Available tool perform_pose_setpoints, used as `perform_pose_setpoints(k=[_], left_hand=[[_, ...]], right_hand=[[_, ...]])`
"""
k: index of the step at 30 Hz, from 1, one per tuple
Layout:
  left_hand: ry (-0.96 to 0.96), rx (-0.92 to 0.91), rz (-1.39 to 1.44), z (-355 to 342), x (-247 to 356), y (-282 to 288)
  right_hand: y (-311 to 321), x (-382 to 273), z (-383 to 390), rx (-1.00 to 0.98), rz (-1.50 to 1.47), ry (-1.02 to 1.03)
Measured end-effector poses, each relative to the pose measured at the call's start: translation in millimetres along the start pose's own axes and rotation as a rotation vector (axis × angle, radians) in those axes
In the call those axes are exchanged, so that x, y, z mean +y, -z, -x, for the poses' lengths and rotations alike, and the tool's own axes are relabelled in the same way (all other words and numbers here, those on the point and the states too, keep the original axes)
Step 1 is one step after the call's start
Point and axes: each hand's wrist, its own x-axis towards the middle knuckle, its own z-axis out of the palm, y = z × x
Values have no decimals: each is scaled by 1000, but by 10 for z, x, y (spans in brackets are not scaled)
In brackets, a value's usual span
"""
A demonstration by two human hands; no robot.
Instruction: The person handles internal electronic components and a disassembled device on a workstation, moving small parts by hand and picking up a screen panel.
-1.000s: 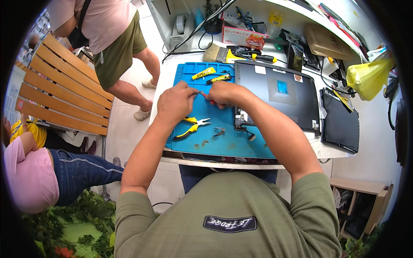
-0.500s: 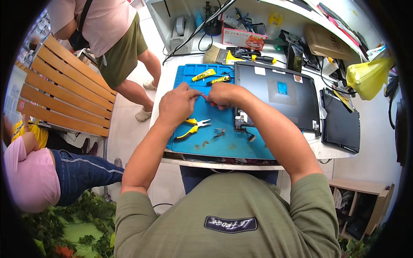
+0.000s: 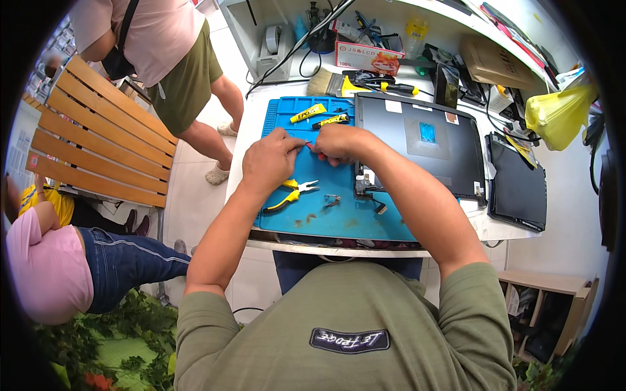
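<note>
Both hands meet over the blue work mat (image 3: 287,124). My left hand (image 3: 269,156) pinches something small I cannot make out. Close beside it, my right hand (image 3: 340,143) is wrapped around a small red-handled tool (image 3: 323,157), mostly hidden by the fingers; its tip points at the left fingertips. Just beyond the hands lie a yellow glue tube (image 3: 308,113) and a black-and-yellow glue tube (image 3: 331,121). Yellow-and-black pliers (image 3: 291,196) rest with jaws apart below my left hand. Near them lies a small metal part (image 3: 332,200).
A black laptop lid (image 3: 417,140) lies right of the hands, with a loose cable connector (image 3: 381,208) at its near edge. Behind are a wide brush (image 3: 328,85), a screwdriver (image 3: 400,88) and a red-and-white box (image 3: 368,57). A dark flat panel (image 3: 516,182) sits far right. Other people are at the left.
My hands stay nearly in place, still close together. The red tool has shifted slightly at the fingertips. Tubes, pliers and laptop lid have not moved.
</note>
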Motion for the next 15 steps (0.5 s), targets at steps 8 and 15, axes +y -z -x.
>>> perform_pose_setpoints(k=[8,15], left_hand=[[-4,-16,-14,-44,-46,16],[-16,37,62,33,14,0]], right_hand=[[4,25,-41,-6,-38,1],[20,13,-12,-3,-45,0]])
